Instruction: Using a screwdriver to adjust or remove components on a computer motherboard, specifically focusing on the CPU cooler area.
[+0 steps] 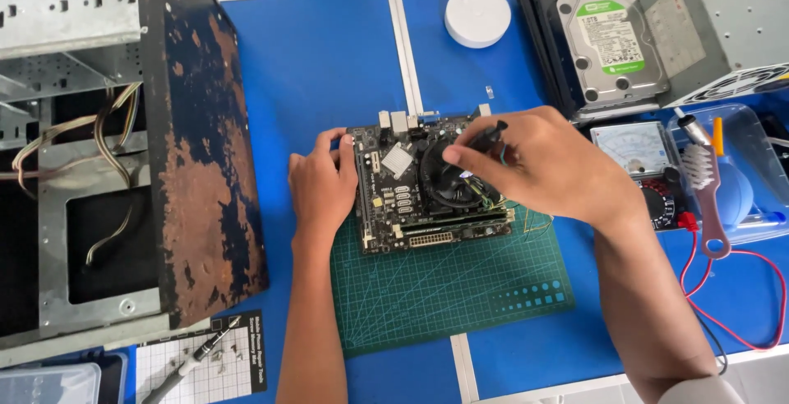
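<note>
While the left hand (323,184) braces flat against the left edge of the motherboard (427,186), fingers curled over its rim, the right hand (538,161) pinches a slim black tool (485,135) between thumb and fingertips, its tip over the round black cooler fan (450,180). That board is dark and densely studded — a square silver heatsink (398,160), white connectors, long slots along its near edge — and it sits on the far part of a green cutting mat (448,285) ruled with pale grid lines, which lies on the smooth blue worktop (320,67).

Over to the left, an open computer case (123,149) in perforated grey sheet metal, its dark side panel blotched with rust, beige ribbon cables looping inside. At the near left, a white gridded mat with a black border (209,359) carries a screwdriver (193,363) and some small screws.

Far right — a clear plastic tray (768,207) holds a blue rounded thing and a white-bristled brush (708,186) with a reddish handle lying over its rim. Beside it an analogue multimeter (637,153) with a red lead (740,289) curling across the worktop. Behind, a bare hard drive (615,46) in silver metal wears a white label with a green band, resting on a dark box next to a grey power supply (723,26). A white round disc (477,15) sits at the far edge.
</note>
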